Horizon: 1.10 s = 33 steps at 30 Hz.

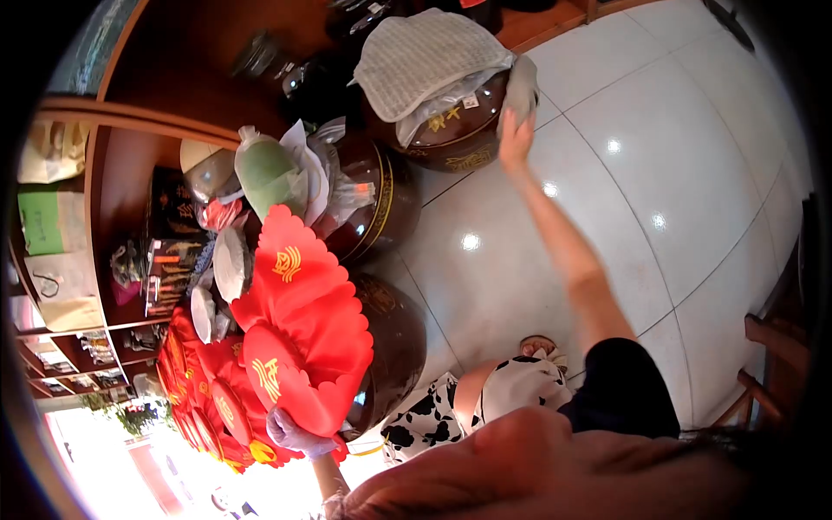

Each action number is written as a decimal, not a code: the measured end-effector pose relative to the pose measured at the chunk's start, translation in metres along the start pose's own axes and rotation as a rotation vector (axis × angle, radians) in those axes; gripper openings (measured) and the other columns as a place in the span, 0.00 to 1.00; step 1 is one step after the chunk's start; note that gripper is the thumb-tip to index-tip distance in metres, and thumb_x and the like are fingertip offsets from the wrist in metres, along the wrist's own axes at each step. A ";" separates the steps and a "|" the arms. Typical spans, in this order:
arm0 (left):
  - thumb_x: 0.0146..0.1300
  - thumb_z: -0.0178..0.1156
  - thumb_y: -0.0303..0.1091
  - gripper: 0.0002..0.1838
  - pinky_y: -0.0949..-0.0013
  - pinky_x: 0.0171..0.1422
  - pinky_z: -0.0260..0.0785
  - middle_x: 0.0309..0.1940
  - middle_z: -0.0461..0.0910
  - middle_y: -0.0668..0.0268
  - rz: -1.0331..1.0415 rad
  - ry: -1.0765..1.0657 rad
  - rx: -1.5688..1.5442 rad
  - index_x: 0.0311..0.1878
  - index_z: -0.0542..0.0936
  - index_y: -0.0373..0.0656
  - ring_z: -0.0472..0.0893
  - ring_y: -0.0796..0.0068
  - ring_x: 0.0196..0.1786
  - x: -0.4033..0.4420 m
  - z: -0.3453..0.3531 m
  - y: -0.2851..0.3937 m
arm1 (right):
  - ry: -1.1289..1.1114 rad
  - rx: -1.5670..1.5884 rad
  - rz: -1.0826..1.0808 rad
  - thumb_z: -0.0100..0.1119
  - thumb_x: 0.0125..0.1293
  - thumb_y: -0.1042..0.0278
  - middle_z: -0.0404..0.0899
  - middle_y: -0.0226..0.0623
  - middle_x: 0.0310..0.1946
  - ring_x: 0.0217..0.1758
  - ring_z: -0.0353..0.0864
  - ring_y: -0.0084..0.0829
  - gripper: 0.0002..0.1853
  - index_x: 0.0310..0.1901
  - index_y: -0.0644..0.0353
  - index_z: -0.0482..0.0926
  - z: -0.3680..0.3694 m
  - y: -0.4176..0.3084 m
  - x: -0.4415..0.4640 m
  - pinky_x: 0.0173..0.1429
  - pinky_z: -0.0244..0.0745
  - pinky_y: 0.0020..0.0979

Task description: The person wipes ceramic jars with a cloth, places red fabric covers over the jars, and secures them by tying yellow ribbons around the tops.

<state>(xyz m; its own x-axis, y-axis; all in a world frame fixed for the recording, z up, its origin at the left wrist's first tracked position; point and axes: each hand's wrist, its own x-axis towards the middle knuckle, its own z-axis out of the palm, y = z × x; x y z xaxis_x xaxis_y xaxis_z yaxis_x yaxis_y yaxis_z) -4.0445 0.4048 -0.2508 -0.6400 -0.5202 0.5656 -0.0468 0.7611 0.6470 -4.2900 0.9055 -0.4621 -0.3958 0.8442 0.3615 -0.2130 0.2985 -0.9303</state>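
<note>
My right hand [516, 139] reaches far forward and presses a grey cloth [522, 84] against the side of a dark brown glazed jar [478, 121] with gold characters. On that jar's top lies a folded beige waffle-weave cloth [429, 62] over clear plastic. At the lower left, my left hand [297, 435] is covered by a purplish-grey glove or cloth. It touches the lower edge of a red satin jar cover [299, 329] with scalloped edges and gold print. Its fingers cannot be made out. Under the red cover shows another brown jar [390, 347].
Another brown jar [381, 204] stands between these two, with a plastic-wrapped green bundle [270, 178] beside it. More red covers [199, 399] line the left. Wooden shelves [126, 225] hold packages. White floor tiles [598, 173] lie to the right, wooden furniture [776, 347] at far right.
</note>
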 end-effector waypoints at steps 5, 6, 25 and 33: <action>0.59 0.54 0.34 0.10 0.70 0.40 0.67 0.31 0.75 0.64 0.032 -0.036 -0.071 0.35 0.75 0.34 0.72 0.72 0.32 0.010 -0.011 -0.047 | -0.044 0.227 0.678 0.42 0.66 0.52 0.67 0.52 0.54 0.59 0.63 0.40 0.27 0.52 0.73 0.68 0.009 0.037 -0.153 0.62 0.54 0.35; 0.59 0.54 0.34 0.10 0.70 0.40 0.67 0.31 0.75 0.64 0.049 -0.039 -0.071 0.35 0.75 0.34 0.72 0.72 0.32 0.013 -0.006 -0.055 | -0.032 0.238 0.685 0.42 0.66 0.52 0.67 0.52 0.54 0.59 0.63 0.40 0.27 0.52 0.73 0.68 0.010 0.032 -0.141 0.62 0.54 0.35; 0.56 0.52 0.52 0.25 0.66 0.39 0.65 0.35 0.73 0.60 -0.001 0.072 0.060 0.45 0.73 0.38 0.71 0.67 0.35 0.007 -0.007 -0.043 | -0.855 -0.142 0.189 0.54 0.51 0.40 0.78 0.39 0.40 0.45 0.75 0.30 0.32 0.43 0.66 0.78 0.093 -0.019 0.249 0.47 0.68 0.30; 0.55 0.51 0.54 0.26 0.67 0.38 0.64 0.34 0.72 0.60 0.015 0.081 0.073 0.45 0.73 0.39 0.71 0.67 0.34 0.000 -0.005 -0.027 | -1.037 0.263 0.694 0.49 0.60 0.44 0.75 0.36 0.47 0.46 0.75 0.27 0.28 0.52 0.61 0.72 0.093 0.073 0.240 0.51 0.69 0.28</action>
<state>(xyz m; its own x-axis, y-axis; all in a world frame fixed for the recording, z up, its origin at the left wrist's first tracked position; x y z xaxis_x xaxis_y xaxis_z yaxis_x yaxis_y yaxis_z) -4.0395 0.3817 -0.2655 -0.5768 -0.5359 0.6166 -0.0951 0.7937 0.6008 -4.4834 1.0881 -0.4375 -0.9788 0.0100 -0.2045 0.1948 -0.2609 -0.9455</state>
